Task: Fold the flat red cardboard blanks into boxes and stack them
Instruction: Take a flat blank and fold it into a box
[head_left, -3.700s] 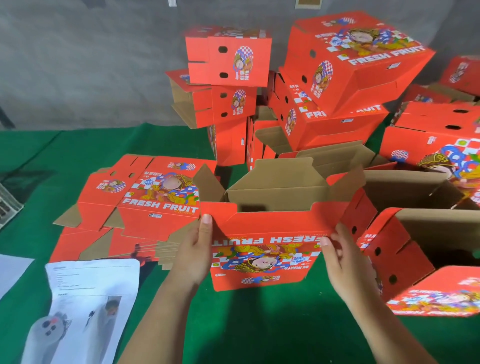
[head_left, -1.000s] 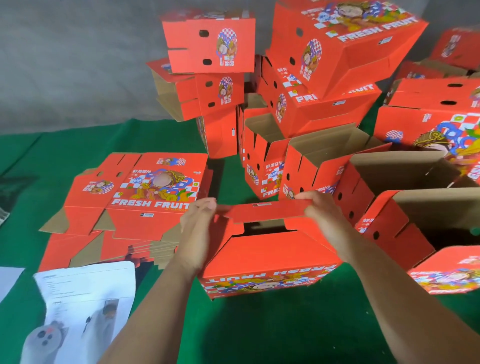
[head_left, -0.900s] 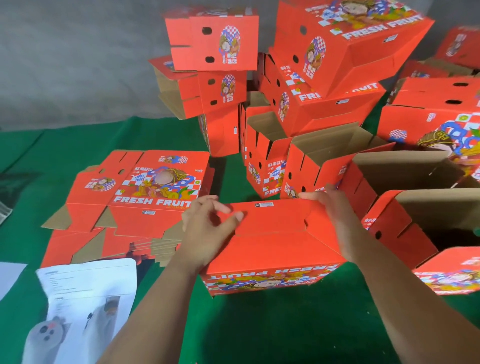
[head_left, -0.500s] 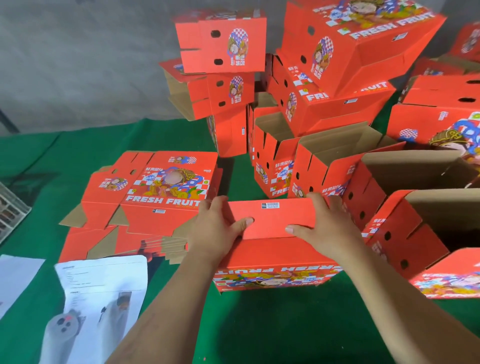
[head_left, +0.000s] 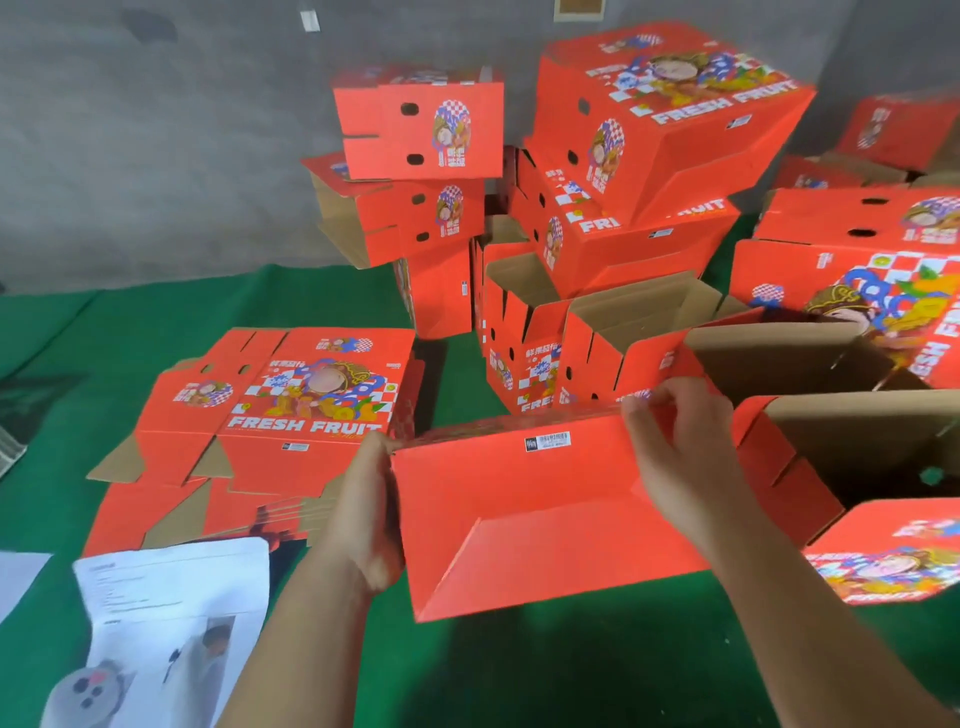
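A red folded box is held above the green table, its closed bottom with a barcode label turned toward me. My left hand grips its left end. My right hand grips its upper right corner with curled fingers. To the left lies a pile of flat red blanks printed FRESH FRUIT. Behind stand several folded boxes in an untidy stack, some open with brown insides showing.
Open folded boxes crowd the right side close to my right hand. White printed papers lie at the lower left on the green table cover. A grey wall closes the back.
The bottom flaps were pressed shut, then the box was lifted off the table and tipped, so its bottom now faces me. Both hands moved from its top to its ends.
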